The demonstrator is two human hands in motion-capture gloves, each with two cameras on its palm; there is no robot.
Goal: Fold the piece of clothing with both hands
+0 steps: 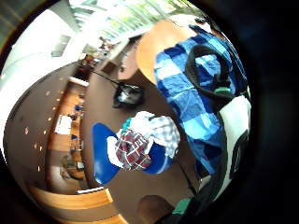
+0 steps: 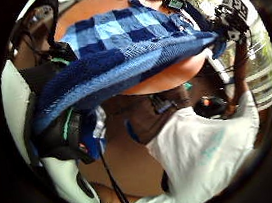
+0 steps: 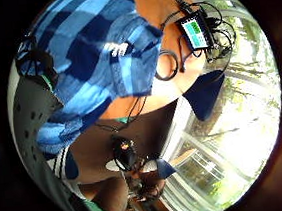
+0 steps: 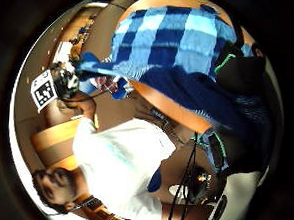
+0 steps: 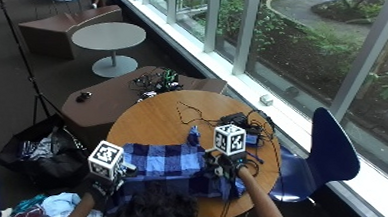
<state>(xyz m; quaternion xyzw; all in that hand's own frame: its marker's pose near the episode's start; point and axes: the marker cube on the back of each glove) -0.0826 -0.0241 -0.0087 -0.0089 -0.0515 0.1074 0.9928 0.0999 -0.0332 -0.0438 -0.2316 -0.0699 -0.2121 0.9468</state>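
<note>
A blue checked shirt (image 5: 168, 162) lies across the near part of the round wooden table (image 5: 160, 117), its near edge hanging over the rim. My left hand (image 5: 99, 187) grips the shirt's near left corner off the table's edge. My right hand (image 5: 225, 166) grips the near right side. In the left palm views the cloth (image 2: 120, 58) stretches across to the other hand (image 2: 230, 18), and black fingers (image 1: 205, 74) curl over the fabric (image 1: 187, 98). The right palm views show the checked cloth (image 4: 176, 41) (image 3: 85, 45) close, with the left hand (image 4: 63, 85) at its far end.
A small device with tangled cables (image 5: 239, 123) sits on the table's far right. A blue chair (image 5: 325, 150) stands to the right. A black bag (image 5: 38, 150) lies on the floor at left. More clothes are heaped on another blue chair (image 1: 140, 140).
</note>
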